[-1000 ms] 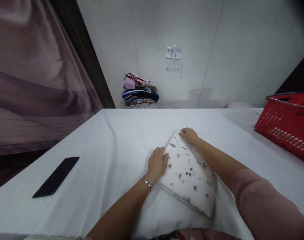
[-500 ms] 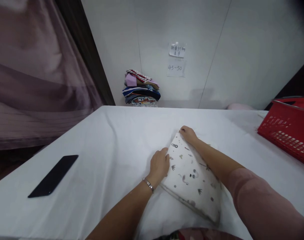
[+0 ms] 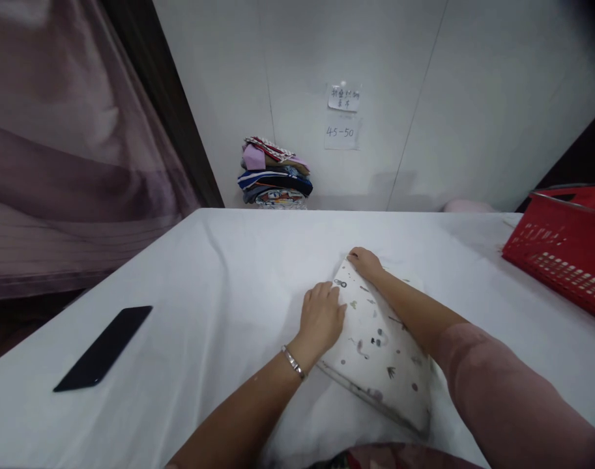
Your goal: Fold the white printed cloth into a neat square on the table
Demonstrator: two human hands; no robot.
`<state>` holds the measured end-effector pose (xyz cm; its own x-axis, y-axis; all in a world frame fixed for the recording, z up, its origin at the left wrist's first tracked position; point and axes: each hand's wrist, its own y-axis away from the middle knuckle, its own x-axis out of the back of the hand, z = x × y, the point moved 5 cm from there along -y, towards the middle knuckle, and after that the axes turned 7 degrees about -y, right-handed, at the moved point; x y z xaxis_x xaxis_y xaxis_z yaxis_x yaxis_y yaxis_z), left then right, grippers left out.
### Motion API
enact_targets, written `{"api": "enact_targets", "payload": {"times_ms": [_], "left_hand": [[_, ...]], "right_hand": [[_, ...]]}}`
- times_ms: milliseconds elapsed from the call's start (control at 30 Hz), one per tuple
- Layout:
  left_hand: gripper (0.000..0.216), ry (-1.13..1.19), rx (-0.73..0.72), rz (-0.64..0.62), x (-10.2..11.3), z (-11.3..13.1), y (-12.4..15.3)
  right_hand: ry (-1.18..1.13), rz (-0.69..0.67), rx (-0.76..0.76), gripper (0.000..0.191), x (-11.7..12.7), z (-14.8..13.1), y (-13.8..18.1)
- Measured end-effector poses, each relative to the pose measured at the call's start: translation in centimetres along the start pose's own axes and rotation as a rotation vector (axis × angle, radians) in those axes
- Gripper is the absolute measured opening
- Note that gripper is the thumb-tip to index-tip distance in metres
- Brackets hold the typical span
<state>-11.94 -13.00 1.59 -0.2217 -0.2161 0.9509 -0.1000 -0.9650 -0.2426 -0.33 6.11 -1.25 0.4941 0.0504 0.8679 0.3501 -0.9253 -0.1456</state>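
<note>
A folded white cloth (image 3: 375,352) printed with small grey and green figures lies on the white-covered table in front of me. Its layered edge faces my body. My right hand (image 3: 365,263) is closed in a pinch on the cloth's far corner, and the forearm passes over its right side. Along the left edge rests my left hand (image 3: 322,315), back upward, fingers extended and slightly apart, with the thumb on the printed top. A silver bracelet (image 3: 293,362) circles my left wrist.
A black flat phone-like slab (image 3: 104,348) lies on the table's left part. At the right edge stands a red plastic basket (image 3: 561,247) with metal handles. Beyond the far edge, a stack of folded fabrics (image 3: 275,172) sits against the wall. A mauve curtain (image 3: 72,150) hangs at left.
My left hand has shifted slightly right, farther onto the cloth, and its fingers have straightened from a curled grip at the edge. My right hand keeps its hold on the far corner.
</note>
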Motion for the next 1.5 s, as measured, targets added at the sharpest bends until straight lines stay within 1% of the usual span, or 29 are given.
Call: {"api": "enact_targets", "payload": {"times_ms": [33,100,167,267,367,433,500,567,633,733,833,900,1067,1133,1200,1267,1333,1433,1500], "left_hand": [[0.040,0.001,-0.049,-0.017,-0.3,0.6,-0.2],[0.053,0.006,-0.085,-0.091,-1.6,1.1,-0.6],[0.063,0.005,-0.056,-0.154,-3.1,0.9,-0.8],[0.067,-0.008,-0.037,-0.153,-4.3,0.4,-0.9],[0.068,-0.013,-0.041,-0.136,-4.6,0.2,-0.7],[0.068,-0.011,-0.042,-0.133,-4.5,0.1,-0.7],[0.068,-0.011,-0.037,-0.137,-4.5,0.1,-0.8],[0.068,-0.015,-0.024,-0.141,-4.4,0.1,-0.9],[0.068,-0.022,-0.014,-0.140,-4.4,0.2,-0.9],[0.067,-0.027,-0.010,-0.136,-4.3,0.2,-1.0],[0.067,-0.031,-0.004,-0.131,-4.4,0.1,-1.0],[0.067,-0.038,-0.007,-0.122,-4.5,0.1,-1.1],[0.067,-0.064,-0.013,-0.123,-4.6,0.1,-1.2],[0.067,-0.067,-0.014,-0.120,-4.5,0.1,-1.2],[0.067,-0.061,-0.008,-0.121,-4.4,0.1,-1.2],[0.068,-0.049,0.005,-0.132,-4.4,0.1,-1.3],[0.069,-0.037,0.013,-0.146,-4.5,0.0,-1.3],[0.070,-0.024,0.014,-0.161,-4.6,0.0,-1.2],[0.070,-0.020,0.011,-0.161,-4.7,0.0,-1.2]], "right_hand": [[0.007,-0.004,-0.002,0.024,0.0,-0.1,0.0],[0.022,-0.009,-0.011,0.025,0.2,-0.4,0.0],[0.036,-0.005,-0.022,0.028,0.5,-0.6,0.5],[0.102,0.013,0.032,0.037,1.4,-0.9,2.4],[0.167,-0.020,0.199,0.051,1.8,-1.3,5.3],[0.173,-0.100,0.277,0.061,1.4,-1.1,6.6],[0.173,-0.199,0.290,0.067,0.8,-0.7,6.9],[0.174,-0.261,0.278,0.069,0.3,-0.3,6.5],[0.173,-0.284,0.277,0.070,0.2,-0.3,6.0],[0.162,-0.288,0.280,0.070,0.8,-0.5,6.1],[0.172,-0.213,0.272,0.070,1.9,-0.5,7.3],[0.190,-0.183,0.259,0.071,2.1,-0.3,8.2],[0.204,-0.247,0.211,0.068,1.5,0.3,9.1],[0.188,-0.249,0.208,0.069,2.1,0.4,9.4],[0.177,-0.220,0.191,0.070,3.0,0.9,10.0],[0.187,-0.169,0.133,0.071,4.1,2.1,10.9],[0.202,-0.137,0.046,0.071,4.8,3.9,11.7],[0.192,-0.133,-0.066,0.067,4.9,6.4,12.2],[0.183,-0.143,-0.083,0.063,4.7,7.2,12.1]]}}
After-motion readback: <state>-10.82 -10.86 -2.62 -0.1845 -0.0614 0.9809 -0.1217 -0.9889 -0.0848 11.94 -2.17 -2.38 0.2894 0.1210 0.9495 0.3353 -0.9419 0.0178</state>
